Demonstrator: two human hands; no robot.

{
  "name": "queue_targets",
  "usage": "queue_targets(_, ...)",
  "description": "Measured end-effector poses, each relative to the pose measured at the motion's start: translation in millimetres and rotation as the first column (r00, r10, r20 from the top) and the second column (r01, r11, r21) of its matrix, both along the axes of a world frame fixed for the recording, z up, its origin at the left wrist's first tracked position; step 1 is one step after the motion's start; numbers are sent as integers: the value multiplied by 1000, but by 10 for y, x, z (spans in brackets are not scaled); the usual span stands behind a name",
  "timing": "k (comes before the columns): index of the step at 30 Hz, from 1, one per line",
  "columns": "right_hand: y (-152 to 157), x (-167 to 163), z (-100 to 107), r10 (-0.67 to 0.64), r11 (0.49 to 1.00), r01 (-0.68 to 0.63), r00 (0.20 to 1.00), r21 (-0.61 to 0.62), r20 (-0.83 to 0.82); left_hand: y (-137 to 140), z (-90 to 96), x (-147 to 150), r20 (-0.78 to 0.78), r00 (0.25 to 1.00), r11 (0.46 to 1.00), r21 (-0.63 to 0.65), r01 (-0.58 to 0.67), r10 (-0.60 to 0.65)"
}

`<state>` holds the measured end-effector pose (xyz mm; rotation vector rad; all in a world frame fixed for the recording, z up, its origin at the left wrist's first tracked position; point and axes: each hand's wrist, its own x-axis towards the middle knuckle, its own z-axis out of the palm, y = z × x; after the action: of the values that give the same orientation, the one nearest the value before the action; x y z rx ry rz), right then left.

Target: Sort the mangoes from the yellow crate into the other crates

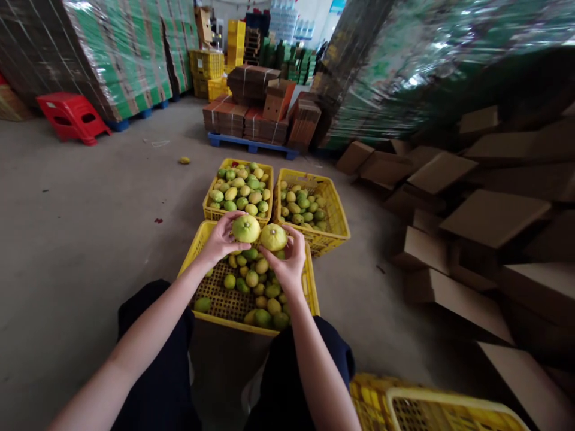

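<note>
My left hand (223, 238) is closed around a green-yellow lemon (245, 228), its stem end facing me. Beside it, a yellower lemon (274, 237) sits in the fingers of my right hand (291, 259). Both fruits are held close together above the near yellow crate (309, 281). Loose lemons (272, 306) fill mostly the right side of that crate, and its perforated floor shows on the left. Behind it stand a fuller crate of lemons (205, 209) and, to the right, a partly filled crate (336, 206).
Flattened and open cardboard boxes (494, 218) are heaped on the right. A red stool (73, 117) stands far left, and one lemon (184, 160) lies on the floor. Bundled cartons sit on a blue pallet (254, 145). More yellow crates (431, 410) are at the lower right.
</note>
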<state>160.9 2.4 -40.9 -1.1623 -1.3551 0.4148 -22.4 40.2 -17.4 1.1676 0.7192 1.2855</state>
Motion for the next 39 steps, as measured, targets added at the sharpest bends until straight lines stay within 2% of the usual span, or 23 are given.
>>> queue_targets(5, 28, -31, 7, 73, 997, -68, 986, 44, -147, 114, -118, -22, 8, 997, 995, 55, 77, -77)
queue_targets(9, 19, -30, 53, 132, 991, -119, 932, 58, -338, 142, -141, -66, 34, 992, 993, 29, 118, -119)
queue_targets(12, 13, 1, 105, 196, 979, -204, 874, 30, -444, 148, -118, -90, 93, 980, 984, 0, 178, -177)
queue_targets(15, 16, 39, 143, 236, 957, -289, 793, -6, -561, 150, -99, -100, 222, 950, 969, -63, 240, -221)
queue_targets(18, 20, 60, 152, 205, 942, -330, 714, -64, -669, 136, -95, -97, 332, 919, 945, -168, 281, -214)
queue_targets(25, 51, 54, 119, 160, 900, -420, 563, -114, -811, 108, -41, -39, 400, 911, 901, -352, 255, -101)
queue_targets(29, 85, 21, 95, 116, 882, -437, 560, -174, -820, 132, -16, 5, 403, 915, 889, -410, 205, -25)
queue_targets(33, 90, -42, 95, 99, 856, -458, 601, -240, -793, 119, -24, 60, 369, 928, 844, -511, 164, 43)
queue_targets(36, 80, -68, 97, 66, 842, -445, 646, -304, -761, 80, -23, 90, 362, 932, 813, -539, 220, -12)
queue_targets(39, 65, -74, 87, 38, 829, -435, 671, -353, -740, 55, -36, 115, 372, 926, 819, -508, 266, -70)
